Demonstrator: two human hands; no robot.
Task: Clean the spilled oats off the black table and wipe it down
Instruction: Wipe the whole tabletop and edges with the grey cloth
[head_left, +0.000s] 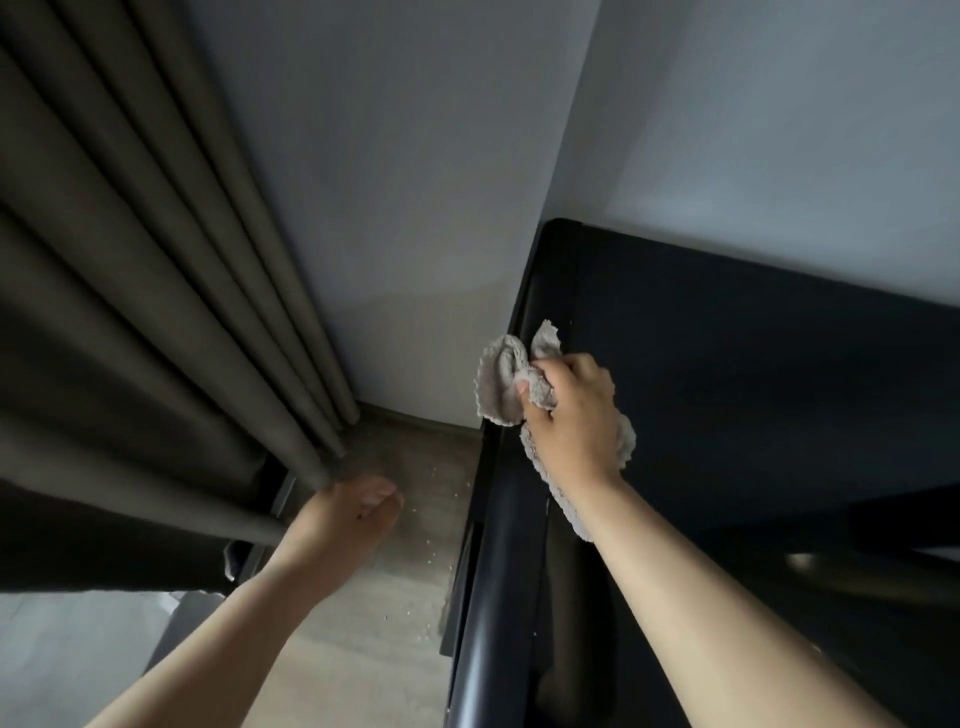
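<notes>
a pale grey wall (405, 208) fills the upper part of the view and meets the floor in a corner. on the left side hangs a dark curtain (130, 286) with deep folds, its lower end reaching down near the floor. on the right stands the black table (753, 364), its far edge against the wall and its rounded left edge running toward the camera. between the curtain and the table lies a narrow strip of grey-brown floor (405, 649).

the right hand (571, 415) is at the left edge of the table, well inside the far half. its fingers and thumb are curled tightly around a crumpled grey cloth (498, 384), which is pressed on the table top; one part of the cloth sticks out past the edge over the floor, another part trails back under the wrist.

the left hand (348, 514) hangs lower, over the floor strip, just beside the bottom of the curtain and apart from the table. its fingers are bent inward, but the palm is turned away, so i cannot tell if it holds something.

small pale oats (430, 558) lie scattered on the floor close to the table side, and a few specks sit on the table edge (546, 501)
</notes>
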